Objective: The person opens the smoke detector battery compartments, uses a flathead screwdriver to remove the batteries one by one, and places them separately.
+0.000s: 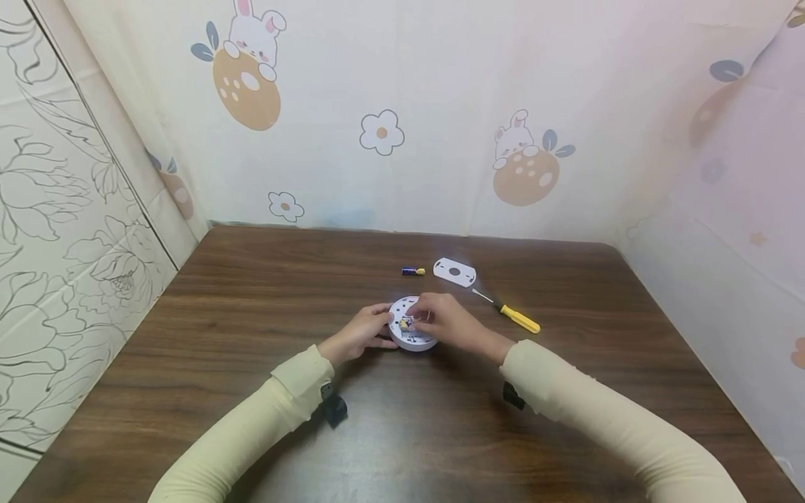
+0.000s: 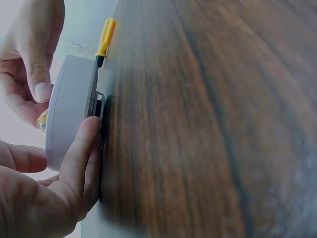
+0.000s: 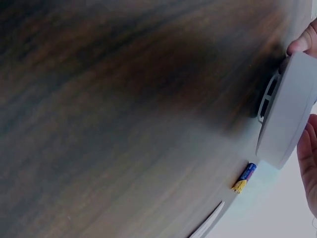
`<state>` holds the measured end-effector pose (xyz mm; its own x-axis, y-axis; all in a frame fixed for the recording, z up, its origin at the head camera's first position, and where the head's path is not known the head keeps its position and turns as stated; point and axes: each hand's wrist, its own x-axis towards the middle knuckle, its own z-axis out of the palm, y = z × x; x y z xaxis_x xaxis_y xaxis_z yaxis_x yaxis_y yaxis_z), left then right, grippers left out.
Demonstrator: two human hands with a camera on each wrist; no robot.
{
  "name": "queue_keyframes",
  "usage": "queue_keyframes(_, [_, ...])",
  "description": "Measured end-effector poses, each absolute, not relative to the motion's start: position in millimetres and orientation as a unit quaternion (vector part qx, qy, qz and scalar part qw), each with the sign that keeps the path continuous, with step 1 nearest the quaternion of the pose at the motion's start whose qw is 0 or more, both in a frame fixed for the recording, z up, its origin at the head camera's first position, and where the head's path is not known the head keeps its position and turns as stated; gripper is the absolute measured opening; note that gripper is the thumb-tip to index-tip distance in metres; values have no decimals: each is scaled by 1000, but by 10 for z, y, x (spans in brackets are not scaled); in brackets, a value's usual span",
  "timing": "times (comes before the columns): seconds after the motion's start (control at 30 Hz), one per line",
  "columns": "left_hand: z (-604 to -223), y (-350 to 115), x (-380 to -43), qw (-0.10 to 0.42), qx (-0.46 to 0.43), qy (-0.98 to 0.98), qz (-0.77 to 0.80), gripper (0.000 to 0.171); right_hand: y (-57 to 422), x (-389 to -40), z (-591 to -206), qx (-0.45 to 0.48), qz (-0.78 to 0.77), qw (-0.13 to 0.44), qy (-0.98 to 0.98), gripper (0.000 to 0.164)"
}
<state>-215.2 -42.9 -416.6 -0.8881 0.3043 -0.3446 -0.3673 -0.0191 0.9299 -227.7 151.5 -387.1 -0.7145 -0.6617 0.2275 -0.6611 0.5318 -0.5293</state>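
My left hand [image 1: 360,335] grips a round white smoke detector [image 1: 399,304] by its left edge, thumb on the upper face and fingers beneath. The detector's inner side faces up, showing its battery compartment. Over that compartment, my right hand [image 1: 449,323] pinches a yellow-ended battery [image 2: 42,120]; the fingers cover most of it. In the left wrist view the detector [image 2: 73,109] is seen edge-on, close over the table. Beyond the detector, a second battery [image 1: 411,271], blue and yellow, lies on the table.
A white mounting plate [image 1: 467,277] with a central hole lies behind the detector. To its right rests a yellow-handled screwdriver [image 1: 519,320], its tip close to the plate. The brown wooden table [image 1: 283,279] ends at a patterned curtain [image 1: 440,181] along the back.
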Motion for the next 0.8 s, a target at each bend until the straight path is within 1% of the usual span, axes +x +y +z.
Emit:
queue_keyframes(0.2, [-4170, -435, -2143, 235, -23, 660, 714, 43, 1484, -2232, -3912, -374, -274, 0, 886, 21])
queue_keyframes(0.47, [-4160, -448, -2140, 242, -23, 664, 707, 43, 1461, -2214, -3919, -375, -251, -18, 892, 19])
queue_keyframes(0.8, [-4159, -444, -2141, 238, -20, 663, 709, 42, 1472, -2218, -3951, -382, -244, -31, 891, 18])
